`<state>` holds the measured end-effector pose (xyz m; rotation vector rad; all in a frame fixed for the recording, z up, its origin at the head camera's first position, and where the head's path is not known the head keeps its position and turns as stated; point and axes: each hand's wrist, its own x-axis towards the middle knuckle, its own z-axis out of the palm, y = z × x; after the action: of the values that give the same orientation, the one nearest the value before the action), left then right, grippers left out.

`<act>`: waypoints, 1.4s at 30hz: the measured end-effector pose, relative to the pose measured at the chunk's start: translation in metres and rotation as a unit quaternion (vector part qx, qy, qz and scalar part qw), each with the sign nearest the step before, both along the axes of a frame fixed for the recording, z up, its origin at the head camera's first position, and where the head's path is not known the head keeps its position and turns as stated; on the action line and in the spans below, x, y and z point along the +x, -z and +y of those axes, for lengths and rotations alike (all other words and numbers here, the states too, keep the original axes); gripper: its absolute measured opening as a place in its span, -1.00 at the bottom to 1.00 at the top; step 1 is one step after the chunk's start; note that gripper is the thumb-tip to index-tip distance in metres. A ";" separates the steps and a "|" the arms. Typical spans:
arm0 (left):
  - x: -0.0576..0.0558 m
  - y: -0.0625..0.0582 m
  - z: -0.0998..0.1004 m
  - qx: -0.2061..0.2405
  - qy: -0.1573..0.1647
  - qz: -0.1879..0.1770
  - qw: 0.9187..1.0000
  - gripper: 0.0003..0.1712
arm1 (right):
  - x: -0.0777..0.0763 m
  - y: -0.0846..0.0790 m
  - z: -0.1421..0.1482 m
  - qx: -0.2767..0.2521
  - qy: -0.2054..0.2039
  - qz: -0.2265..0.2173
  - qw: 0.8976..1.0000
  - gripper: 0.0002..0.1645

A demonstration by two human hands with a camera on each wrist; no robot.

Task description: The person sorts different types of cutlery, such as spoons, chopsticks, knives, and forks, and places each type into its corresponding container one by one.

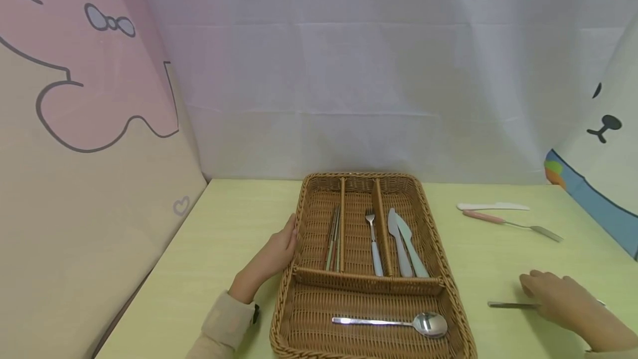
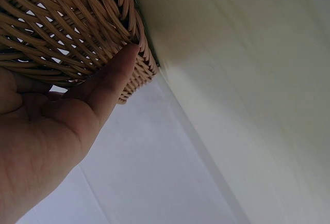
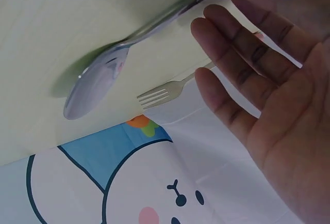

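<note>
My left hand (image 1: 271, 251) rests against the left outer wall of a brown wicker cutlery basket (image 1: 284, 314); in the left wrist view its fingers (image 2: 111, 82) lie along the weave. Over a metal spoon (image 1: 513, 304) on the table, my right hand (image 1: 560, 298) hovers with loosely bent fingers. In the right wrist view the spoon's bowl (image 3: 98, 82) lies beyond the fingertips, and its handle end passes behind the thumb side. Inside the basket lie chopsticks (image 1: 333, 240) at left, a fork (image 1: 375, 248) in the middle, two knives (image 1: 404, 242) at right and another spoon (image 1: 430, 325) in front.
A white knife (image 1: 490, 206) and a pink-handled fork (image 1: 483, 216) lie on the pale yellow table (image 1: 239, 209), right of the basket. A white cloth (image 1: 349, 82) hangs along the back, with printed cloth panels on both sides.
</note>
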<state>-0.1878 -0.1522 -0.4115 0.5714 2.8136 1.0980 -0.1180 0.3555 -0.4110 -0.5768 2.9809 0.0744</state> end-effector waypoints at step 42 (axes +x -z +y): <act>0.000 -0.001 0.000 -0.005 -0.005 0.004 1.000 -0.42 | 0.002 0.010 0.010 -0.013 -0.020 0.056 0.998 -0.55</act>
<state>-0.1875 -0.1517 -0.4104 0.5633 2.8292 1.0853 -0.1163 0.3655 -0.4211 -0.6554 3.0830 0.0720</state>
